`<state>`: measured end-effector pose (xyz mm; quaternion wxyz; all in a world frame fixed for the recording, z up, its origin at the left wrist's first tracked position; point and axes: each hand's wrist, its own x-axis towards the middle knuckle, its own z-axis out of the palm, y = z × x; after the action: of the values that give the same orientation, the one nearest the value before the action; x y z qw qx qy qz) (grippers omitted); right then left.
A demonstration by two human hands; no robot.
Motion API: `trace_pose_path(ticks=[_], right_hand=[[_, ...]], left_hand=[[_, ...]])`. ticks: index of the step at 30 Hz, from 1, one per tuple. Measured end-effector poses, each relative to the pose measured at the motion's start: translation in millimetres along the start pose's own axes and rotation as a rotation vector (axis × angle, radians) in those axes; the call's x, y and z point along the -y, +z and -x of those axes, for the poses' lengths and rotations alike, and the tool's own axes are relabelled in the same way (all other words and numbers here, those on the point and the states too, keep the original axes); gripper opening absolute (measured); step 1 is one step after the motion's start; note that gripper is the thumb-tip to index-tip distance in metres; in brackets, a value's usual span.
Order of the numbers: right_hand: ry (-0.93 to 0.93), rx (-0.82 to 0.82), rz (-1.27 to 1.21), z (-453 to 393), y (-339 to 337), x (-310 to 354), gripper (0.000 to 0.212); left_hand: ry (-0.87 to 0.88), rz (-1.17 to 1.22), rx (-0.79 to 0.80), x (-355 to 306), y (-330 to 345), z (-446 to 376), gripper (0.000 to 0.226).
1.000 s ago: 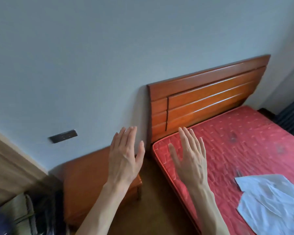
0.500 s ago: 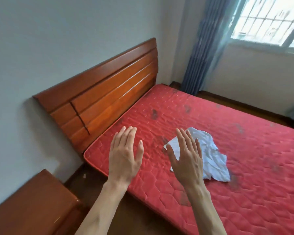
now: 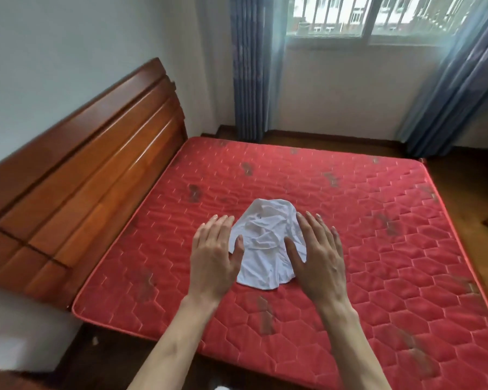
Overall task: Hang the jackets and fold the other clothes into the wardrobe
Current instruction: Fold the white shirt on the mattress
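Now centred between both hands: the white garment (image 3: 265, 243).
Left hand (image 3: 213, 257) and right hand (image 3: 317, 257) are hovering flat, fingers outstretched, gripping nothing, over the red mattress (image 3: 378, 249).

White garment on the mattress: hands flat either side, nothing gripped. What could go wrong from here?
1. The white garment lies crumpled, its edges hard to make out; folding it as it lies would likely trap creases.
2. The left hand and right hand are open and flat; a push may just slide it.
3. The red mattress has dark stains that could mark the fabric.
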<state>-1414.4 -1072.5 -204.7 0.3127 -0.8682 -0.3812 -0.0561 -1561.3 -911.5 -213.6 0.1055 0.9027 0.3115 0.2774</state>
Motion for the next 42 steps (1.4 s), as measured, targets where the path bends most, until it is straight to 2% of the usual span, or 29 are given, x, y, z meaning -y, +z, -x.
trace_pose_path(ticks=[7, 17, 23, 29, 38, 42], right_hand=[[0.068, -0.025, 0.062, -47, 21, -43, 0.059], [0.228, -0.035, 0.169, -137, 71, -95, 0.057], [0.294, 0.019, 0.186, -172, 118, -142, 0.054], [0.351, 0.064, 0.156, -184, 184, -209, 0.053], [0.512, 0.168, 0.134, -172, 318, -335, 0.055], [0.562, 0.218, 0.122, -170, 376, -388, 0.058]], left_hand=[[0.097, -0.013, 0.076, 11, 60, -59, 0.050], [0.184, 0.088, 0.196, 48, 167, -171, 0.051], [0.150, 0.140, 0.292, 61, 245, -213, 0.049], [0.092, 0.189, 0.395, 62, 329, -223, 0.050], [0.012, 0.277, 0.510, 103, 505, -206, 0.047], [0.060, 0.262, 0.578, 127, 584, -199, 0.042]])
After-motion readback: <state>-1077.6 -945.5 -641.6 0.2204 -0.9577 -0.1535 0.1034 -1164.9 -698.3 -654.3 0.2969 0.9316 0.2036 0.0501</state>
